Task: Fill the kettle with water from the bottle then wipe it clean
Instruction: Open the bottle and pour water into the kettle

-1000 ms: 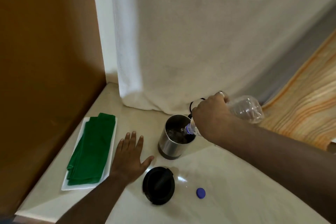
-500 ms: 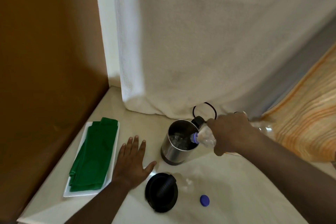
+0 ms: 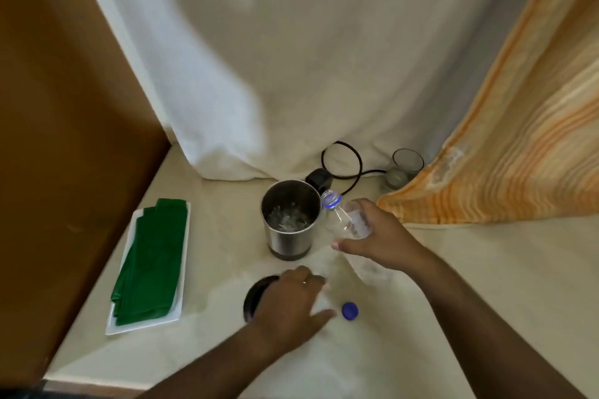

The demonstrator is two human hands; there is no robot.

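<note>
A steel kettle (image 3: 289, 236) stands open on the pale counter with water in it. My right hand (image 3: 377, 238) grips a clear plastic bottle (image 3: 343, 220) just right of the kettle, its mouth turned up and clear of the rim. My left hand (image 3: 293, 303) hovers over the black kettle lid (image 3: 256, 296), fingers spread, thumb reaching toward the blue bottle cap (image 3: 350, 311). A folded green cloth (image 3: 152, 266) lies on a white tray (image 3: 142, 327) at the left.
A black cord (image 3: 342, 160) and plug lie behind the kettle. A glass tumbler (image 3: 403, 168) stands at the back right beside an orange striped cloth (image 3: 505, 152). White fabric hangs behind; a brown wall stands at the left.
My right hand has pulled the bottle off the kettle's rim and turned it upright. My left hand has moved from the counter beside the tray to over the lid, near the cap.
</note>
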